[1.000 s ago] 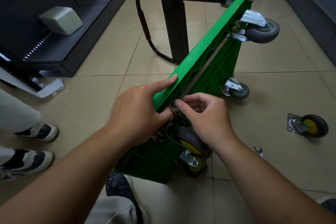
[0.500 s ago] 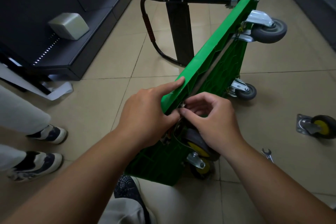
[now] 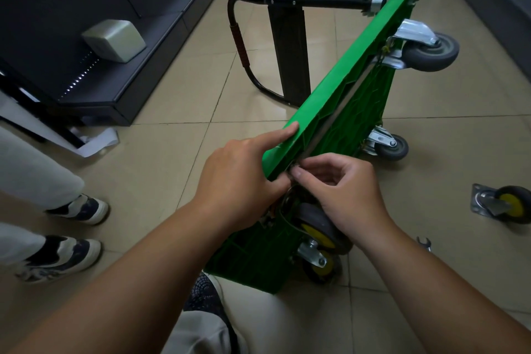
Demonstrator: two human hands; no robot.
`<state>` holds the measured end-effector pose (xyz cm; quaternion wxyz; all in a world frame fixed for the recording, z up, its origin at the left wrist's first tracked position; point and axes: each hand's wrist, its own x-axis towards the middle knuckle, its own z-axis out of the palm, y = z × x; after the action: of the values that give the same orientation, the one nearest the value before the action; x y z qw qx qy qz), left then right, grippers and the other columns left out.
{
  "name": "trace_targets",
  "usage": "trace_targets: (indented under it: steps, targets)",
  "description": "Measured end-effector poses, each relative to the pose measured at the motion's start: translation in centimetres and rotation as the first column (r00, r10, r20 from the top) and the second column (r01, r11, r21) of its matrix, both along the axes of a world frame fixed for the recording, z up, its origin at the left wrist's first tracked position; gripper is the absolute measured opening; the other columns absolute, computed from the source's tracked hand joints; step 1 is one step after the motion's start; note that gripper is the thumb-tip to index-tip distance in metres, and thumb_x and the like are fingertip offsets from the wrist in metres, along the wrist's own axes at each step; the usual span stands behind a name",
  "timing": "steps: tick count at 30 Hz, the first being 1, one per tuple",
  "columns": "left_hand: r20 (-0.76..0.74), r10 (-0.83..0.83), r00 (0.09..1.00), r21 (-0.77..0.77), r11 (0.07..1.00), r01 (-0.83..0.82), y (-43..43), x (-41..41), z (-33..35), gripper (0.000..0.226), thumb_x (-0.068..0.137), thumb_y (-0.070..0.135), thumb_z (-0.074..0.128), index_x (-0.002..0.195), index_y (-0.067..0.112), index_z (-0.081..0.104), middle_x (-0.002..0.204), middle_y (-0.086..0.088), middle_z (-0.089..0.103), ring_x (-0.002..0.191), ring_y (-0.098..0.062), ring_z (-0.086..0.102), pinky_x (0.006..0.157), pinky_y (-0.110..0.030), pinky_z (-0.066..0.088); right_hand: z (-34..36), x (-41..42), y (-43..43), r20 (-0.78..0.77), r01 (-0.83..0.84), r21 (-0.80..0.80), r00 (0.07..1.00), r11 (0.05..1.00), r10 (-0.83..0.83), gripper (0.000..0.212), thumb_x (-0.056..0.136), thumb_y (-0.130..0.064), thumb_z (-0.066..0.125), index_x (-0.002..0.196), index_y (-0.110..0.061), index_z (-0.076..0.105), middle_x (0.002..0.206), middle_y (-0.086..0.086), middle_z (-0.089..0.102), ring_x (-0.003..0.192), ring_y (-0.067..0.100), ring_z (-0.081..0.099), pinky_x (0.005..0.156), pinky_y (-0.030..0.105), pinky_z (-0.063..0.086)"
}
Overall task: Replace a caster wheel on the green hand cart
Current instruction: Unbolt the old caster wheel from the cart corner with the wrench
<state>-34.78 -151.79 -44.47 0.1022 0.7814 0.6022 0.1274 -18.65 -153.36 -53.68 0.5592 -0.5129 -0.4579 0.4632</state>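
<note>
Head view: the green hand cart (image 3: 339,100) stands tipped on one long edge on the tiled floor (image 3: 172,89), its ribbed underside facing the right hand's side.

The left hand (image 3: 238,178) holds the near upper corner of the deck. Its index finger lies straight along the top face and its thumb bears against the corner from below. The remaining fingers are hidden behind the deck.

The right hand (image 3: 344,190) meets the left at that corner. Its fingers are curled, and thumb and forefinger are closed in a tight pinch on a small metal part (image 3: 291,167), too small to identify.

Directly below the right hand, a yellow-hubbed caster (image 3: 319,227) sits against the underside, with a second caster (image 3: 321,264) beneath it. Beyond the grip, two grey casters (image 3: 431,52) are at the far end, next to the black handle (image 3: 301,0). To the right of the grip, well apart, a loose caster (image 3: 505,204) and a wrench (image 3: 424,243) lie on the floor. To the left stand a bystander's shoes (image 3: 83,208).
</note>
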Motion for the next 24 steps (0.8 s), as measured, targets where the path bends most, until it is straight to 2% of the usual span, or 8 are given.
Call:
trace_targets:
  steps: [4, 7, 10, 12, 15, 17, 21, 24]
  targets:
    - [0.004, 0.0, 1.0, 0.002, 1.0, 0.0, 0.0, -0.06, -0.04, 0.071, 0.085, 0.047, 0.073, 0.145, 0.064, 0.041, 0.077, 0.009, 0.054, 0.051, -0.006, 0.038, 0.059, -0.029, 0.032, -0.13, 0.0, -0.02, 0.003, -0.019, -0.015, 1.0, 1.0, 0.019, 0.015, 0.08, -0.02, 0.088, 0.092, -0.018, 0.079, 0.083, -0.001, 0.079, 0.079, 0.015, 0.076, 0.07, 0.024, 0.059]
    - [0.002, -0.005, 1.0, -0.009, 1.0, 0.005, -0.01, -0.09, -0.02, 0.071, 0.085, 0.046, 0.073, 0.146, 0.064, 0.04, 0.084, 0.008, 0.064, 0.052, -0.007, 0.037, 0.057, -0.029, 0.032, -0.16, 0.08, -0.07, 0.027, -0.016, 0.005, 0.999, 1.0, 0.016, 0.018, 0.079, -0.017, 0.089, 0.093, -0.019, 0.077, 0.083, 0.0, 0.078, 0.078, 0.018, 0.076, 0.072, 0.027, 0.061]
    - [-0.004, -0.005, 1.0, -0.006, 1.0, 0.005, -0.01, -0.04, 0.1, 0.071, 0.086, 0.046, 0.073, 0.146, 0.063, 0.04, 0.079, 0.011, 0.055, 0.051, -0.005, 0.037, 0.052, -0.022, 0.029, -0.09, -0.04, -0.14, 0.044, -0.009, 0.014, 0.999, 1.0, 0.009, 0.017, 0.079, -0.018, 0.088, 0.092, -0.021, 0.078, 0.083, 0.0, 0.078, 0.078, 0.019, 0.075, 0.073, 0.03, 0.062]
    - [-0.003, -0.006, 1.0, -0.008, 1.0, 0.005, -0.04, -0.05, 0.15, 0.071, 0.086, 0.047, 0.073, 0.146, 0.063, 0.039, 0.077, 0.011, 0.052, 0.051, -0.005, 0.037, 0.051, -0.019, 0.027, 0.01, -0.03, -0.14, 0.044, -0.001, 0.025, 0.999, 1.0, 0.0, 0.009, 0.084, -0.026, 0.085, 0.09, -0.023, 0.079, 0.082, -0.003, 0.078, 0.078, 0.015, 0.075, 0.072, 0.028, 0.062]
    - [0.002, -0.011, 1.0, -0.035, 0.999, 0.012, -0.01, -0.15, 0.11, 0.071, 0.088, 0.048, 0.071, 0.147, 0.064, 0.036, 0.089, 0.008, 0.067, 0.053, -0.008, 0.038, 0.054, -0.025, 0.033, 0.15, 0.12, -0.05, 0.061, 0.019, 0.056, 0.998, 0.998, -0.022, 0.003, 0.089, -0.027, 0.079, 0.086, -0.027, 0.08, 0.081, -0.008, 0.078, 0.077, 0.009, 0.075, 0.069, 0.022, 0.059]
    - [0.005, -0.009, 1.0, -0.041, 0.999, 0.009, 0.05, -0.21, 0.02, 0.071, 0.087, 0.048, 0.071, 0.147, 0.065, 0.036, 0.103, 0.007, 0.074, 0.055, -0.01, 0.039, 0.059, -0.028, 0.037, 0.19, 0.08, 0.08, 0.052, 0.02, 0.048, 0.998, 0.999, -0.022, 0.004, 0.087, -0.022, 0.082, 0.086, -0.026, 0.08, 0.081, -0.007, 0.078, 0.077, 0.009, 0.075, 0.069, 0.02, 0.058]
    - [0.003, -0.004, 1.0, -0.028, 1.0, 0.004, 0.16, -0.4, 0.02, 0.07, 0.087, 0.05, 0.073, 0.146, 0.065, 0.039, 0.102, 0.006, 0.075, 0.053, -0.007, 0.04, 0.058, -0.026, 0.034, 0.34, 0.04, 0.39, -0.018, 0.013, -0.047, 1.0, 0.999, -0.014, 0.013, 0.081, -0.024, 0.087, 0.09, -0.019, 0.078, 0.081, -0.004, 0.079, 0.077, 0.01, 0.076, 0.067, 0.018, 0.057]
    - [-0.005, -0.007, 1.0, -0.033, 0.999, 0.007, 0.18, -0.42, -0.01, 0.069, 0.088, 0.051, 0.072, 0.147, 0.065, 0.038, 0.107, 0.007, 0.075, 0.055, -0.008, 0.043, 0.059, -0.026, 0.037, 0.31, 0.22, 0.23, -0.016, -0.02, -0.077, 1.0, 0.997, 0.019, 0.012, 0.083, -0.031, 0.085, 0.085, -0.019, 0.081, 0.078, -0.003, 0.079, 0.075, 0.01, 0.076, 0.064, 0.017, 0.055]
